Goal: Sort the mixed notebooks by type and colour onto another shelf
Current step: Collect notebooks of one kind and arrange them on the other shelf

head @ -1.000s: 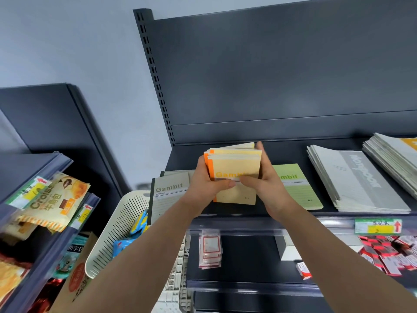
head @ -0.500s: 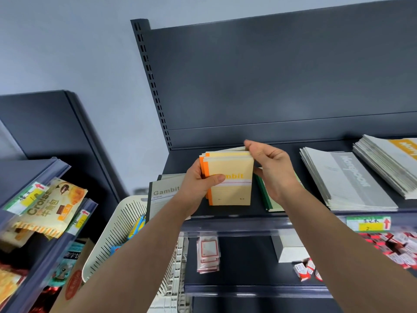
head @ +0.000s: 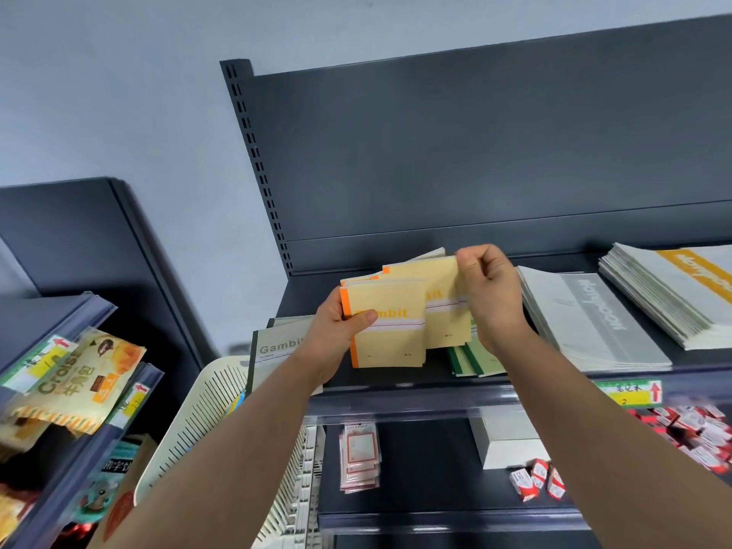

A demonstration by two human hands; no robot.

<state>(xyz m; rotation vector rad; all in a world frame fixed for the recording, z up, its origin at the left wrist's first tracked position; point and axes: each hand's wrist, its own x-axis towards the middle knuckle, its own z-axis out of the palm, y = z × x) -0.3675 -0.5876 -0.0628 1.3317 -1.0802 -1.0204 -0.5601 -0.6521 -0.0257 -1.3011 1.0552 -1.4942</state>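
At the far left I see a yellow croissant snack bag (head: 79, 370) leaning on a neighbouring dark rack. To its right is a cream slotted plastic basket (head: 206, 406). Next comes the dark metal shelf (head: 305, 299) I'm working at, with a grey-green Gambit notebook (head: 277, 350) lying flat on its left end.

My left hand (head: 334, 334) grips a small stack of pale yellow notebooks with orange spines (head: 388, 334) by its left edge. The thumb lies across the front cover over the printed word, and the other fingers are wrapped behind, out of my sight. Behind and to the right of that stack, overlapping it, stands one more pale yellow notebook (head: 443, 295). My right hand (head: 491, 299) has it by the upper right corner. Thumb and forefinger pinch the cover's edge, and the remaining fingers are curled into the palm. Stack and single notebook are both upright over the shelf, but I can't tell whether their bottom edges touch it.

Below the right wrist, flat green notebooks (head: 471, 360) lie on the shelf. Further right sits a slanting pile of grey notebooks (head: 594, 322), then a pile of white notebooks with an orange band (head: 673, 287). On the lower shelf, towards the right, are a white box (head: 511, 441) and small red-and-white cartons (head: 536, 477).
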